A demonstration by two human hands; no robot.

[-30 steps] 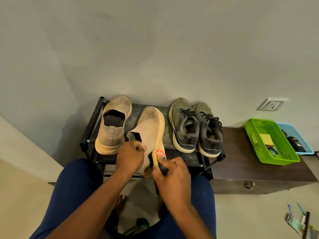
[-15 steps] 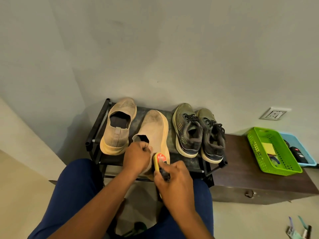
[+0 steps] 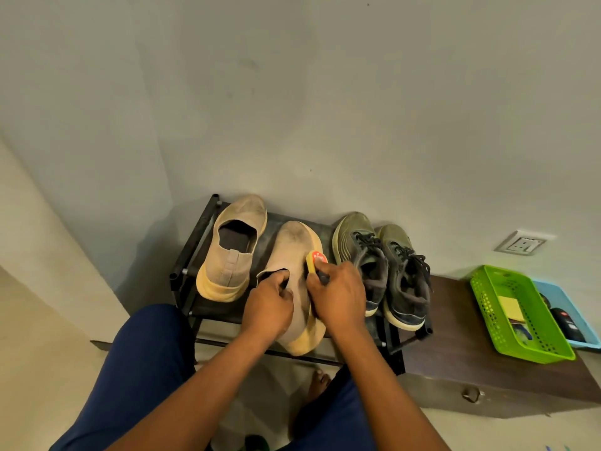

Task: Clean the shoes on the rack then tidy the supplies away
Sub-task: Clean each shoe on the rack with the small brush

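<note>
Right hand (image 3: 338, 297) gripped the yellow shoe brush (image 3: 314, 262), fingers curled round its dark handle, red-labelled end pressed to the right upper edge of the beige slip-on shoe (image 3: 297, 255). Left hand (image 3: 267, 309) pinched that shoe's collar at the opening, thumb and fingers curled on the fabric, just left of the brush grip. The shoe sat on the top shelf of the black shoe rack (image 3: 192, 255), heel hanging over the front rail toward the person. Left of the grip, almost touching the held shoe: its twin, the second beige slip-on (image 3: 232, 252), toe to the wall. Right of the grip, tight: the olive lace-up sneakers (image 3: 383, 265), the nearer one just beside the right knuckles, so sideways room there was slim. Beyond the brush tip, the grey wall (image 3: 292, 109) closed the rack's back edge. Further right, well apart, a dark wooden bench (image 3: 455, 336) butted the rack and carried a green basket (image 3: 487, 307) with a blue tray (image 3: 582, 317) touching its far side; contents were too small to tell. A wall socket (image 3: 522, 244) sat above the bench. Below the grip, navy-trousered knees (image 3: 146, 369) flanked both forearms; bare floor lay open to the left of the rack.
</note>
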